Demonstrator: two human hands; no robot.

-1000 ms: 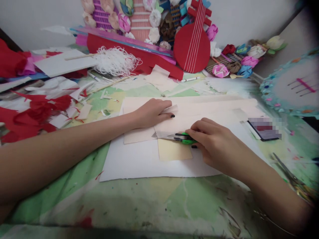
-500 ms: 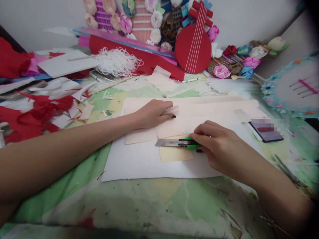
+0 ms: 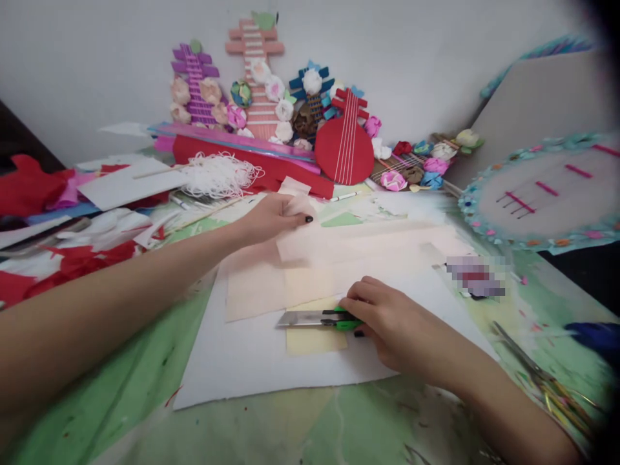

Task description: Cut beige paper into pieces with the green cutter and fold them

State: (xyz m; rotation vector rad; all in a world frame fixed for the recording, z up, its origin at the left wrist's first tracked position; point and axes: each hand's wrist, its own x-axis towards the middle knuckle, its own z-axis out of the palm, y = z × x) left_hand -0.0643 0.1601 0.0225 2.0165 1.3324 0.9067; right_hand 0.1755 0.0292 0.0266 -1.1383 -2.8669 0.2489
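My left hand (image 3: 271,218) is closed on a small pale cream paper piece (image 3: 296,248), lifting it slightly above the layered sheets. My right hand (image 3: 387,320) grips a utility knife (image 3: 310,318) with a green and black handle, its wide blade out and pointing left. Beneath the knife lies a small yellow paper rectangle (image 3: 314,341), partly covered by a large cream paper sheet (image 3: 382,258). These papers rest on a white board (image 3: 232,374).
Red and white scraps (image 3: 87,261) and a heap of white string (image 3: 220,174) lie at left. Scissors (image 3: 537,371) and a pixelated phone (image 3: 475,278) sit at right. Paper-flower crafts and a red lute-shaped piece (image 3: 343,152) stand along the wall.
My left hand has risen off the sheets, lifting the small cream piece away from me. My right hand keeps the knife near the yellow rectangle. The camera view has tilted up and shifted right.
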